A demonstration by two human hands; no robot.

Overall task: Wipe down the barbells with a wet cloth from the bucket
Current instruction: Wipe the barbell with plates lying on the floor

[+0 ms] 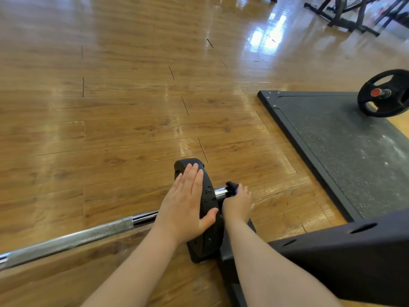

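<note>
Step in hand, as I read it: wiping the bar's sleeve end outboard of the plate (202, 209). To do it well I'd keep the plate braced so the bar (73, 239) can't roll, wrap the cloth (232, 187) fully round the chrome sleeve (221, 192) and pull it out to the tip, twisting as I go; the dull chalky patch on the shaft left of the plate likely needs its own pass. Left hand (188, 204) lies flat on the plate's face, fingers straight and together, thumb hooked over the rim. Right hand (238, 203) sits just past the plate, fingers curled on the dark cloth at the sleeve. Bar lies on the wood floor (110, 107), just off the mat's (345, 138) near-left edge. No bucket in view.
</note>
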